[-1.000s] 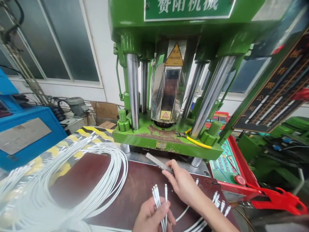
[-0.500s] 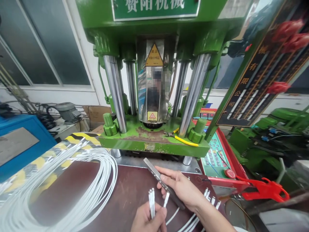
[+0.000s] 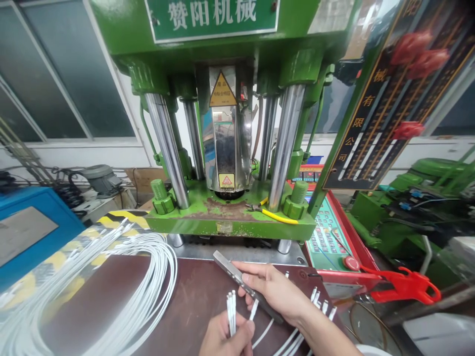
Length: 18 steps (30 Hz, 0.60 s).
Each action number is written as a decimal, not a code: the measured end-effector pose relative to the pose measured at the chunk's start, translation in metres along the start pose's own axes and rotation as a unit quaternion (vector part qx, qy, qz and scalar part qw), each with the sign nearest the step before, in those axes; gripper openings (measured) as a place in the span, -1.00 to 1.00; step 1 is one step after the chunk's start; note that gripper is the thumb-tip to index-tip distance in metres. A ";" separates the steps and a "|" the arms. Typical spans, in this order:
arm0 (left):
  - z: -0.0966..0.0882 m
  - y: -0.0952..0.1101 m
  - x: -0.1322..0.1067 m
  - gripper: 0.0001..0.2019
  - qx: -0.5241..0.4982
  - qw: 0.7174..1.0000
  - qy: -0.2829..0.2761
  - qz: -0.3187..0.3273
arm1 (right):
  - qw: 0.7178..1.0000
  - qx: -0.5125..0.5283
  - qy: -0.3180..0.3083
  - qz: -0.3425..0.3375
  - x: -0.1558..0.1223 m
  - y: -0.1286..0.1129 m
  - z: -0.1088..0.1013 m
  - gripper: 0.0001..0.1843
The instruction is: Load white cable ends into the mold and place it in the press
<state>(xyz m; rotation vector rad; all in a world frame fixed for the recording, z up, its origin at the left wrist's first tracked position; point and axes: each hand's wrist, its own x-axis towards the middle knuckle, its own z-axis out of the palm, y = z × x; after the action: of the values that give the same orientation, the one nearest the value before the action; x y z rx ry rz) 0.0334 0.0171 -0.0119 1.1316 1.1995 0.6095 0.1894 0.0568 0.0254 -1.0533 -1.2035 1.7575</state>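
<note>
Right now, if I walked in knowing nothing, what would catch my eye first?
The big green press with shiny steel columns fills the middle, behind the dark worktable. In front of it, the right hand holds a flat metal bar, while the left hand grips a few white cable ends. A large coil of white cables lies at left.

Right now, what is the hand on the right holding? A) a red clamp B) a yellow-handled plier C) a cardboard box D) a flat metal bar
D: the right hand grips a flat grey metal bar, while the left hand pinches a bunch of white cable ends.
</note>
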 end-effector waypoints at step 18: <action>0.001 0.011 -0.004 -0.60 -0.300 0.951 -0.016 -0.071 | 0.998 -0.062 -0.025 -0.007 -0.001 -0.006 -0.015 -0.52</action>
<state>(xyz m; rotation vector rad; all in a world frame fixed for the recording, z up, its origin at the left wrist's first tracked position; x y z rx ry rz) 0.0348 0.0173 0.0001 0.5338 0.9608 0.7729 0.2040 0.0625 0.0280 -1.0739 -1.3643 1.7252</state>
